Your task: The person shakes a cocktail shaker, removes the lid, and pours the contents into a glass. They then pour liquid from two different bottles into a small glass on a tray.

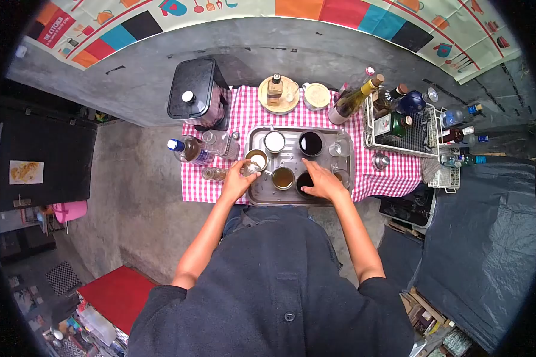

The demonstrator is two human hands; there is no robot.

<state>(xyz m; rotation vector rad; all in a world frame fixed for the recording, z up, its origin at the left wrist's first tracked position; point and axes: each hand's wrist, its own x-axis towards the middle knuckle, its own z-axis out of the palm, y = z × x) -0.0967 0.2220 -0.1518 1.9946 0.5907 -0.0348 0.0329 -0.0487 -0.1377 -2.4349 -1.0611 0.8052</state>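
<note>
On a brown metal tray (292,200), my left hand (237,181) is at the left rim, thumb and fingers closed round a small clear glass (251,169). Just beyond its fingertips stands a cup with white contents (258,158). My right hand (324,181) reaches over the tray's front right, fingers apart, above a cup of dark liquid (304,181) that it partly covers. Between my hands stands a cup of brown liquid (283,178). Farther back are a white-filled mug (274,141) and a glass of black liquid (311,143).
A checkered cloth (244,107) covers the table. Left stand a dark-lidded dispenser (190,98) and a blue-capped bottle (187,149). Behind the tray are a wooden plate (268,107) with a bottle and a lidded mug (317,96). A wire rack (399,144) of bottles stands right.
</note>
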